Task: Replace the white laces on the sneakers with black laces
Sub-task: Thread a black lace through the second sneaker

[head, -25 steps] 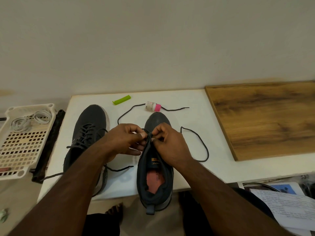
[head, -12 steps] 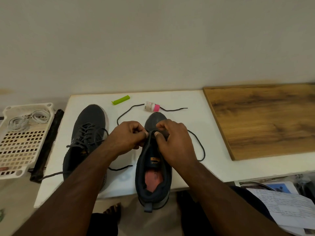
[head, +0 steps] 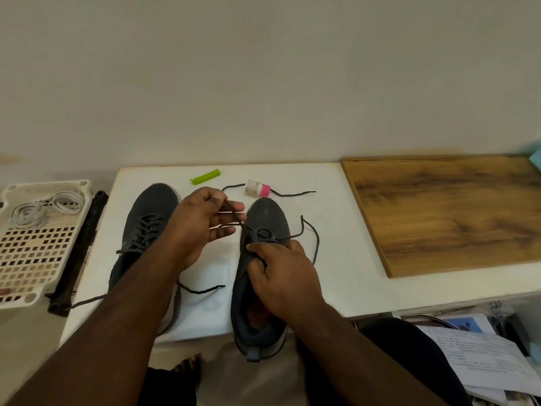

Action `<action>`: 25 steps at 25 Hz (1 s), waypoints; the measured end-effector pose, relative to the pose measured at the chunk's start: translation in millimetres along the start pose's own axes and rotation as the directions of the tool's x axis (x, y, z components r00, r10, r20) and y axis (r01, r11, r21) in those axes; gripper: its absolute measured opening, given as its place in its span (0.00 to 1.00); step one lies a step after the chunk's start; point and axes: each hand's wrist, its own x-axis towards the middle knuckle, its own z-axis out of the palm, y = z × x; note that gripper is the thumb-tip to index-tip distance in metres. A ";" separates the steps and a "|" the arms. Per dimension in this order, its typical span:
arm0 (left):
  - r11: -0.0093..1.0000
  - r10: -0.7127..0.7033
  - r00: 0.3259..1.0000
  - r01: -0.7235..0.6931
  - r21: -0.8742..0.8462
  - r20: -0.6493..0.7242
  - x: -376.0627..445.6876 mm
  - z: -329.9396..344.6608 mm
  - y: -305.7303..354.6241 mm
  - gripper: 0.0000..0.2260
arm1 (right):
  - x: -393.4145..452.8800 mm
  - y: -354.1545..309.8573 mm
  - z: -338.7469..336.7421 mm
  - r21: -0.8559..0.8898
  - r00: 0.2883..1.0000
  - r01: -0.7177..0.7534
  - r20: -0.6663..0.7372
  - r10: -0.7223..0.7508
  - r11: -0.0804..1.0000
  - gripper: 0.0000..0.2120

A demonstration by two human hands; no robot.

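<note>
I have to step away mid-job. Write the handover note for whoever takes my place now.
Left hand pinches the black lace, pulled up from the right sneaker.
Right hand grips that sneaker's tongue area, steadying it.
Left sneaker is already laced black; white laces lie in the basket.
Left: thread the remaining eyelets on the right sneaker; only the lowest look done.

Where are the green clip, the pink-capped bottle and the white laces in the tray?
green clip (head: 205, 177): head view, middle of its body.
pink-capped bottle (head: 255, 188): head view, on its labelled body.
white laces (head: 44, 207): head view, on the coiled bundle in the tray.
</note>
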 end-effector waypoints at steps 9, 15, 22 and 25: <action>0.670 -0.002 0.971 -0.176 0.721 0.240 5.0 -1.9 -19.7 0.03 | 4.6 2.7 4.9 -0.005 1.000 0.002 0.022 -0.002 1.000 0.17; 0.619 0.080 0.976 -0.207 0.758 0.201 2.8 5.1 -16.0 0.06 | 4.4 0.1 2.9 0.021 1.000 -0.020 0.015 0.020 1.000 0.18; 0.855 0.121 0.993 -0.113 0.507 0.017 2.1 5.7 -8.4 0.08 | 1.5 -1.9 6.2 -0.036 1.000 -0.021 -0.015 0.021 0.999 0.20; 0.984 0.028 0.997 -0.040 -0.175 -0.071 -0.9 0.4 6.6 0.11 | 0.6 -1.3 8.5 -0.051 1.000 -0.017 -0.016 0.016 0.999 0.21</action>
